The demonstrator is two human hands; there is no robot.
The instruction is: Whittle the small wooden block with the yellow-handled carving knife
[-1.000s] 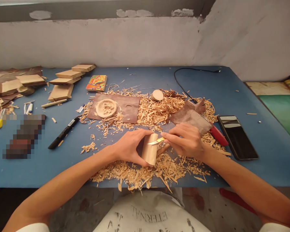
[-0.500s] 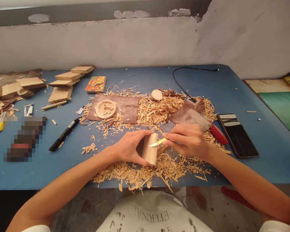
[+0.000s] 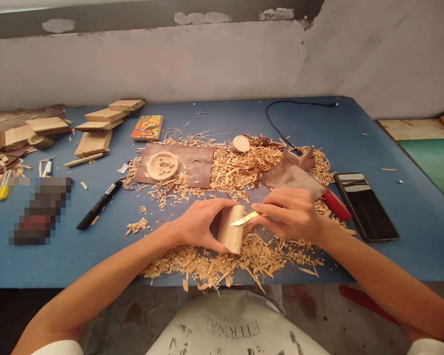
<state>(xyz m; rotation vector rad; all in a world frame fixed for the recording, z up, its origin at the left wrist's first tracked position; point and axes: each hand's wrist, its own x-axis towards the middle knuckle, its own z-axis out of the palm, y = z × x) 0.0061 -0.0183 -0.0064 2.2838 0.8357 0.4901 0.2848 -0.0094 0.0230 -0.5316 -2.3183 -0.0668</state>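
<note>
Between the thumb and fingers of my left hand (image 3: 200, 224) a pale wooden block (image 3: 231, 230) is gripped by its two ends. My right hand (image 3: 290, 214) is closed around a craft knife (image 3: 246, 218) with a yellow handle. The blade lies over the block's upper face and points left; whether it touches the wood I cannot tell. Wood shavings (image 3: 203, 266) are heaped below and around both hands. Beyond them, a carved round wooden piece (image 3: 163, 166) rests on brown sandpaper (image 3: 202, 167).
A phone (image 3: 366, 207) lies at the right, beside a red-handled tool (image 3: 336, 204). A round wood slice (image 3: 240, 144) sits on the far shavings. At the left are a black marker (image 3: 99, 204), a yellow cutter (image 3: 3, 190) and several wooden blocks (image 3: 94, 143). A black cable (image 3: 272, 116) runs behind.
Both hands keep their grips and hardly move. The block and knife appear slightly further right, as the whole view shifts a little.
</note>
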